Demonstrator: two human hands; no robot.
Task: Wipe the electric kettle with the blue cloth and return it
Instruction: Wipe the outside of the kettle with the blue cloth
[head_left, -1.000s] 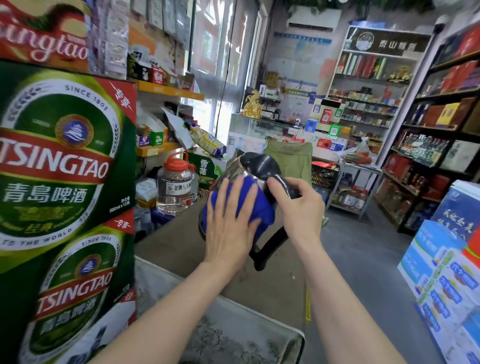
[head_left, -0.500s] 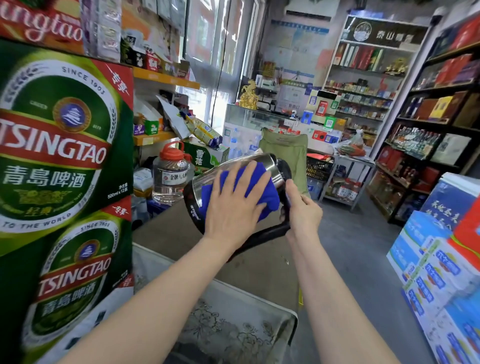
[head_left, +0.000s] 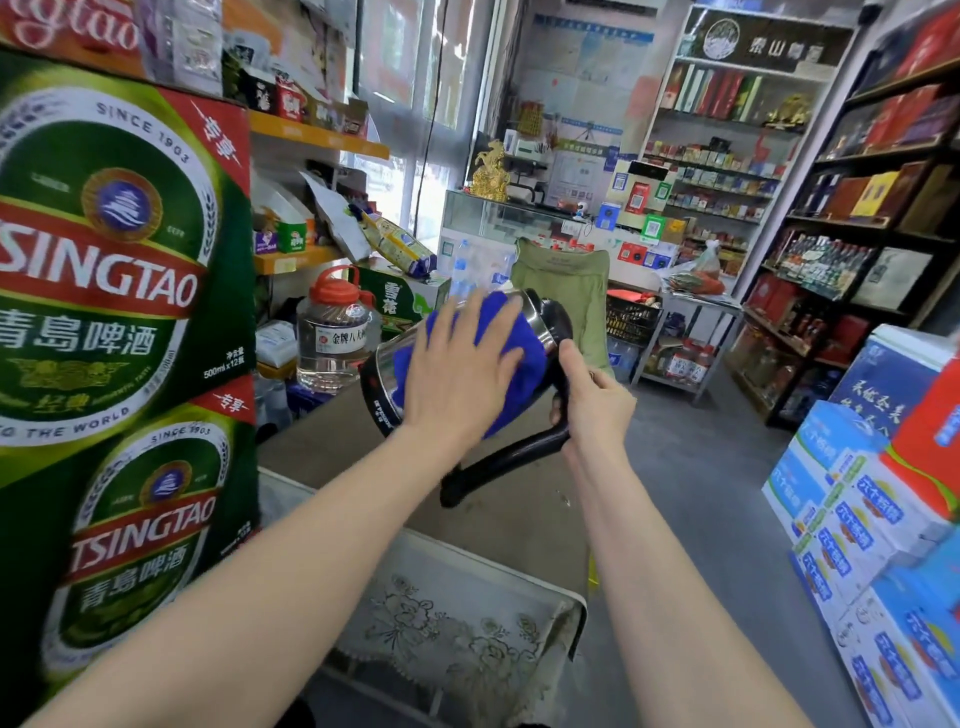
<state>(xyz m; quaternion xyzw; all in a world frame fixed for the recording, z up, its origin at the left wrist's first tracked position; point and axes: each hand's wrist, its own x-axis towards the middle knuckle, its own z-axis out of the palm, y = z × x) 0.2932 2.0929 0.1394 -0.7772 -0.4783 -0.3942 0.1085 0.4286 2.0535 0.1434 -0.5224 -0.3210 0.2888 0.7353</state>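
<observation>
A steel electric kettle (head_left: 382, 384) with a black handle and black lid is held in the air, tipped on its side with its base toward the left. My right hand (head_left: 597, 400) grips the black handle (head_left: 511, 460). My left hand (head_left: 457, 374) lies flat on the blue cloth (head_left: 524, 358) and presses it against the kettle's side. Most of the kettle's body is hidden under the cloth and hand.
Green beer cartons (head_left: 109, 322) are stacked close on the left. A brown counter (head_left: 519, 519) lies under the kettle, with a clear jar with a red cap (head_left: 332, 338) at its back. A patterned cloth-covered surface (head_left: 457, 613) is nearest me. Blue boxes (head_left: 857, 519) stand at right.
The kettle has been tipped from near upright onto its side. My left hand with the cloth has slid across its body, and my right hand has shifted lower along the handle.
</observation>
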